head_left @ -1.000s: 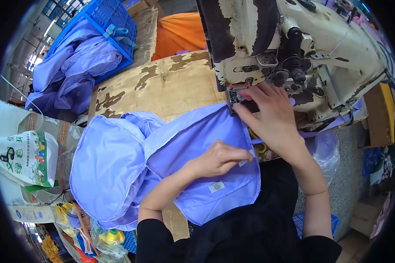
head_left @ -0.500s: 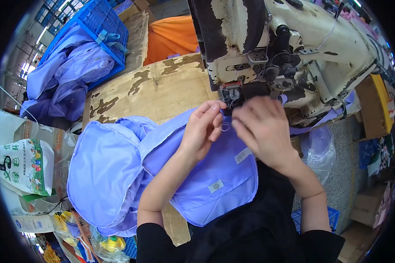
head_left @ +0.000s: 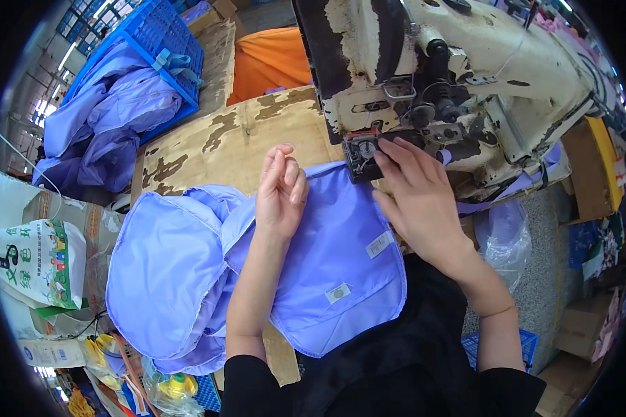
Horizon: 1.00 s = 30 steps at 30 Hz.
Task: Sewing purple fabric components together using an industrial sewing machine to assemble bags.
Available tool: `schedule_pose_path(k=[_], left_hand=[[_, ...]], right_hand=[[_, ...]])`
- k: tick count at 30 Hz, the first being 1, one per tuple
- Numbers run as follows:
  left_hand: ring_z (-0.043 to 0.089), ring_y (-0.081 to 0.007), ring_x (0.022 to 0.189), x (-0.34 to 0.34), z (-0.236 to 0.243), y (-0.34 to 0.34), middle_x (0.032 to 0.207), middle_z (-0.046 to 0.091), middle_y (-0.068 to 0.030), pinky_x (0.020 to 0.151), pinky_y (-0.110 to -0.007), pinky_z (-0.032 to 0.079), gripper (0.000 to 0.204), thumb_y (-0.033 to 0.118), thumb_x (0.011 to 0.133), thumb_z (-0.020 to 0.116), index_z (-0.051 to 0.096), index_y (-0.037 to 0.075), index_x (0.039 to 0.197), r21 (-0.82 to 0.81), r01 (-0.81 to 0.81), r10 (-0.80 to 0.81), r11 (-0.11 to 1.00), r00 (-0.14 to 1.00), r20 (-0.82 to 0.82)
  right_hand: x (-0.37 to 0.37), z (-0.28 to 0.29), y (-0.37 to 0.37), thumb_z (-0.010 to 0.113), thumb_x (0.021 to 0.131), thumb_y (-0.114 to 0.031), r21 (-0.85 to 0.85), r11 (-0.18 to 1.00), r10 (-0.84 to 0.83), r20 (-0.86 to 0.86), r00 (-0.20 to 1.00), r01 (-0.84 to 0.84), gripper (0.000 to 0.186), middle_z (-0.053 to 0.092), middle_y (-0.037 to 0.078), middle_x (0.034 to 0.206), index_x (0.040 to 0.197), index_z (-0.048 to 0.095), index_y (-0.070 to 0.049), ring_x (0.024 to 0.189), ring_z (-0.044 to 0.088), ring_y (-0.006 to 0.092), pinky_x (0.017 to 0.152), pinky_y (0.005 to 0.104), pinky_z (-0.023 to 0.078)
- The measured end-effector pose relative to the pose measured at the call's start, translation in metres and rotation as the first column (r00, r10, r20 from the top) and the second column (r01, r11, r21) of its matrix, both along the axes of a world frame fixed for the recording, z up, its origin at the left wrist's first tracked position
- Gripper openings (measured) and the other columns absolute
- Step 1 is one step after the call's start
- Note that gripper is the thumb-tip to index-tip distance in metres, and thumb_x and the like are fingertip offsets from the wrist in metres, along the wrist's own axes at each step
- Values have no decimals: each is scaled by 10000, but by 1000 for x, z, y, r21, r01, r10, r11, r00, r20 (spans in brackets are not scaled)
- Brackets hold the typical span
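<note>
My right hand [head_left: 424,208] reaches to the bobbin housing [head_left: 363,153] of a worn sewing machine [head_left: 490,76]. Its fingers are stretched out with the thumb apart, and the fingertips lie at the housing's right side. Left of the housing, my left hand [head_left: 282,198] is raised over the purple fabric piece [head_left: 327,236], fingers curled in and thumb near the index finger. Whatever sits in that pinch, if anything, is too small to make out. Two small white labels show on the fabric, which runs from the machine down towards my lap.
More purple fabric [head_left: 163,271] lies bunched on the left. A blue crate [head_left: 167,42] with purple pieces stands at the far left on the worn wooden table [head_left: 257,135]. Orange cloth [head_left: 271,62] hangs behind. Cardboard boxes [head_left: 591,170] and a clear plastic bag [head_left: 504,236] are at the right.
My left hand has drawn away from the machine to the left and up. My right hand has moved slightly, uncovering the bobbin housing. The fabric's edge beside the machine has shifted.
</note>
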<state>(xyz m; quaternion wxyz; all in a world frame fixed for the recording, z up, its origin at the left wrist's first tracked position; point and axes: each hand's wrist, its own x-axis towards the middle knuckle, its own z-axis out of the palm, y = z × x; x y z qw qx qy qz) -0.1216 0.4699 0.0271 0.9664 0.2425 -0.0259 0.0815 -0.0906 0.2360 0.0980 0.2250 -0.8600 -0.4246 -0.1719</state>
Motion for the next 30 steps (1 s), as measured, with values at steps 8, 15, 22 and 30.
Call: schedule_pose_path(k=[8, 15, 22, 30], left_hand=[[412, -74, 451, 2, 0, 5, 908, 654, -76, 383, -198, 301, 181, 209, 1065, 438, 556, 103, 1153, 0, -82, 82, 997, 996, -28], [436, -72, 466, 1, -9, 10, 1088, 675, -139, 397, -196, 328, 185, 208, 1061, 441, 555, 100, 1159, 14, -168, 168, 986, 984, -50], [510, -100, 539, 2, -25, 29, 1199, 643, -170, 472, -207, 399, 229, 213, 1057, 438, 543, 82, 1214, 267, -154, 164, 951, 986, -17], [629, -191, 715, -21, 32, -1, 1129, 608, -161, 602, -224, 497, 382, 94, 976, 527, 498, 23, 1350, 771, -209, 473, 601, 871, -133]], right_hand=[[-4, -2, -1, 653, 840, -163, -60, 998, -3, 37, 999, 5, 270, 620, 79, 1240, 1075, 669, -33, 1245, 527, 281, 1062, 427, 368], [9, 8, -8, 655, 832, -171, 45, 995, -98, 131, 987, 93, 308, 628, 95, 1169, 1097, 624, -19, 1208, 538, 266, 1046, 433, 377], [8, 10, -2, 658, 835, -168, 4, 998, -70, 133, 989, 70, 321, 656, 95, 1115, 1120, 619, -27, 1200, 551, 252, 1049, 427, 378], [9, 27, -50, 650, 845, -127, 124, 991, 28, 129, 991, -44, 308, 665, 72, 1140, 1136, 633, -30, 1158, 587, 238, 1048, 396, 390]])
